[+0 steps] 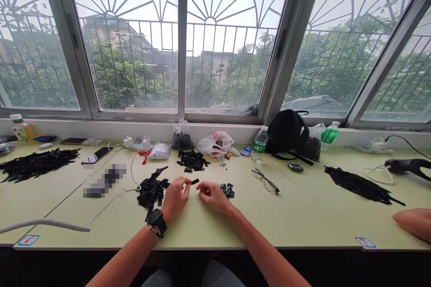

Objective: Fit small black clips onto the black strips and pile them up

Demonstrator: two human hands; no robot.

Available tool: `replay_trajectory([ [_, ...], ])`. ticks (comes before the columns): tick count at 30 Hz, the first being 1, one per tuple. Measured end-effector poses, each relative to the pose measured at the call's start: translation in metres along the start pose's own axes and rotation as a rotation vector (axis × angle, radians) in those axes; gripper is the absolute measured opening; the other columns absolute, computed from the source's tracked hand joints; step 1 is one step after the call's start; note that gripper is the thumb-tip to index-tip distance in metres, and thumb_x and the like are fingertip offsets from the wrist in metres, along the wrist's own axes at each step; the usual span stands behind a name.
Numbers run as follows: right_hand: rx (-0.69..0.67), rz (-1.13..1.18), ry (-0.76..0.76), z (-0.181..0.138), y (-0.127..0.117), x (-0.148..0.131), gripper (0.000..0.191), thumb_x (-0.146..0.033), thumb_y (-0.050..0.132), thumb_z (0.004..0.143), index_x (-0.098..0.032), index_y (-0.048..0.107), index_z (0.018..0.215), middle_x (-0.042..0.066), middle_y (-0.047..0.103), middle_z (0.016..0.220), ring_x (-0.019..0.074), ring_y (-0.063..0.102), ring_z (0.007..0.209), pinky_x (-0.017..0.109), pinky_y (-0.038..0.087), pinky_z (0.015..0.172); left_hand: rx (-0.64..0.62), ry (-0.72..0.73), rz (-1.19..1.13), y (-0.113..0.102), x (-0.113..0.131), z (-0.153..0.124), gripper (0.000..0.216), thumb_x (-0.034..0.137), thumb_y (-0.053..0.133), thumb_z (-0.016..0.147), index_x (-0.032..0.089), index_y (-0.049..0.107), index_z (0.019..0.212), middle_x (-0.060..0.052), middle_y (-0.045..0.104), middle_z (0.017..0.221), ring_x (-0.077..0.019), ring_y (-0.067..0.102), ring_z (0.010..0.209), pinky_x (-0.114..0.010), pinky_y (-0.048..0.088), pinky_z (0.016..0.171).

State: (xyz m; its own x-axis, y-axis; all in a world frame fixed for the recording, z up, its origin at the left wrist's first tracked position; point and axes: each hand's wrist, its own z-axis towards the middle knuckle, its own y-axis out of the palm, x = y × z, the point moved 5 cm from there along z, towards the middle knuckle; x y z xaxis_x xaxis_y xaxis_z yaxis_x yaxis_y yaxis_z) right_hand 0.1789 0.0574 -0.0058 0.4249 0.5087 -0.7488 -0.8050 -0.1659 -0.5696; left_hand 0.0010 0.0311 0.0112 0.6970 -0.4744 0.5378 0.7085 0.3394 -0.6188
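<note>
My left hand (175,197), with a black watch on its wrist, pinches a small black strip (194,182) between thumb and fingers just above the pale green table (296,215). My right hand (213,197) rests on the table beside it, fingers curled with the tips together; what they hold is too small to make out. A heap of black strips (151,189) lies left of my left hand. A small pile of dark beads (228,189) sits just right of my right hand.
More black strip piles (37,163) (192,159) (360,184) lie around. Glasses (266,181), a water bottle (259,144), a black bag (286,132), plastic bags (215,143), phones (96,155) and chargers (138,144) line the back. Another person's arm (413,223) shows at right.
</note>
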Motion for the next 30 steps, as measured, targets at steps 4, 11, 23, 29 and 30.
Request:
replay_trajectory([
  [4, -0.125, 0.249, 0.095, 0.018, 0.000, 0.011, 0.024, -0.026, 0.073, 0.074, -0.017, 0.074, 0.096, 0.003, 0.072, 0.081, 0.0176, 0.064, 0.074, 0.027, 0.050, 0.069, -0.006, -0.029, -0.017, 0.001, -0.005, 0.000, 0.022, 0.020, 0.056, 0.094, 0.023, 0.070, 0.110, -0.004, 0.075, 0.102, -0.0201, 0.065, 0.081, -0.033, 0.048, 0.077],
  [11, 0.020, 0.324, 0.127, 0.028, 0.006, 0.017, 0.031, -0.036, 0.080, 0.070, -0.016, 0.073, 0.093, 0.000, 0.069, 0.071, 0.0165, 0.061, 0.067, 0.026, 0.047, 0.062, -0.050, -0.009, -0.030, 0.000, 0.001, 0.000, 0.016, 0.020, 0.055, 0.093, 0.022, 0.070, 0.097, -0.003, 0.075, 0.096, -0.0194, 0.064, 0.079, -0.031, 0.046, 0.072],
  [23, 0.012, 0.164, 0.083, 0.026, 0.007, 0.012, 0.022, -0.029, 0.073, 0.073, -0.018, 0.074, 0.091, 0.001, 0.068, 0.075, 0.0149, 0.056, 0.066, 0.024, 0.044, 0.060, -0.059, 0.026, -0.063, -0.001, 0.007, 0.001, 0.020, 0.019, 0.053, 0.094, 0.023, 0.073, 0.099, -0.005, 0.073, 0.096, -0.0198, 0.064, 0.082, -0.031, 0.049, 0.077],
  [29, 0.109, 0.146, 0.072, 0.027, 0.003, 0.015, 0.022, -0.023, 0.056, 0.080, -0.018, 0.073, 0.095, 0.002, 0.068, 0.079, 0.0140, 0.055, 0.063, 0.025, 0.044, 0.060, -0.065, -0.017, -0.058, 0.000, 0.001, 0.001, 0.020, 0.022, 0.055, 0.094, 0.022, 0.072, 0.103, -0.005, 0.075, 0.095, -0.0199, 0.064, 0.080, -0.031, 0.048, 0.074],
  [30, 0.123, 0.165, 0.074, 0.027, 0.002, 0.014, 0.026, -0.023, 0.052, 0.083, -0.018, 0.072, 0.098, 0.002, 0.068, 0.081, 0.0138, 0.055, 0.062, 0.025, 0.044, 0.060, -0.066, -0.018, -0.062, 0.000, 0.001, 0.001, 0.020, 0.022, 0.055, 0.094, 0.021, 0.073, 0.103, -0.005, 0.075, 0.095, -0.0199, 0.064, 0.080, -0.031, 0.048, 0.074],
])
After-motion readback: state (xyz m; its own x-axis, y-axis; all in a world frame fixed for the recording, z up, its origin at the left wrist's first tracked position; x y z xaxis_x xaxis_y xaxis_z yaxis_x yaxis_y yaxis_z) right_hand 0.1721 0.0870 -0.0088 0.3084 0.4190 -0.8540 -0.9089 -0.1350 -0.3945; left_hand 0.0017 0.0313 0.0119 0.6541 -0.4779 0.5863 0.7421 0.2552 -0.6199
